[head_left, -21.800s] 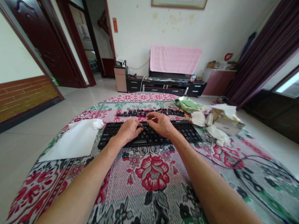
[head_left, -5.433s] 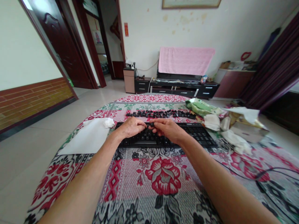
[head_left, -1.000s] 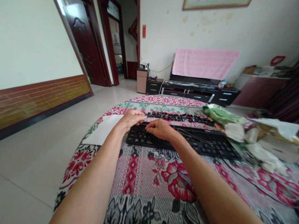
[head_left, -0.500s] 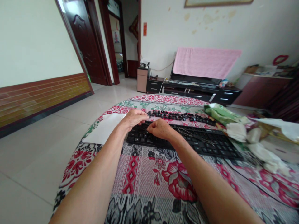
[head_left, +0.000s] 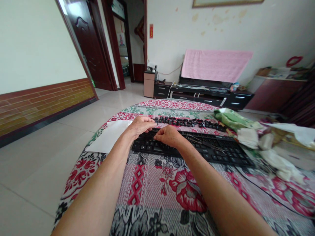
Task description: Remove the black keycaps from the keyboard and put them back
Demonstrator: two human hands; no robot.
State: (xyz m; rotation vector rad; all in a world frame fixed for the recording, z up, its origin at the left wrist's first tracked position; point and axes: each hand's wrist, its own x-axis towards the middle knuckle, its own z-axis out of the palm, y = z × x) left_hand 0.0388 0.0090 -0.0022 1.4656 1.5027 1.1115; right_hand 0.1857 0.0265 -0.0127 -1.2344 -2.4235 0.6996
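Plainly the pale wall (head_left: 169, 49) is the biggest thing in view, rising at the back of the room, and nearer stands the rounded tabletop (head_left: 152, 193), covered in a red, grey and green floral cloth. Beyond the far edge sits a low black cabinet (head_left: 237, 101), with a pink towel (head_left: 216, 65) draped above it. On the tabletop, lengthwise beneath the hands, lies a black keyboard (head_left: 214, 154), its cable trailing off to the right. A white sheet (head_left: 108, 136) rests left of the keyboard, partly behind the left wrist; a crumpled green bag (head_left: 235, 120) lies beyond the keyboard's right end, near some white tissue. The left hand (head_left: 141, 126) reaches over the keyboard's far left corner, thumb and fingertips drawn close together; I cannot tell whether that grip pinches anything. Just beside it, the right hand (head_left: 167, 136) bends low over the keys, its fingers curled and its grip likewise too small to read. Right of that hand, slender metallic prongs (head_left: 215, 147) lie across the keyboard. Smallest are the loose black keycaps (head_left: 193, 122), strung out in an uneven row behind the keyboard.
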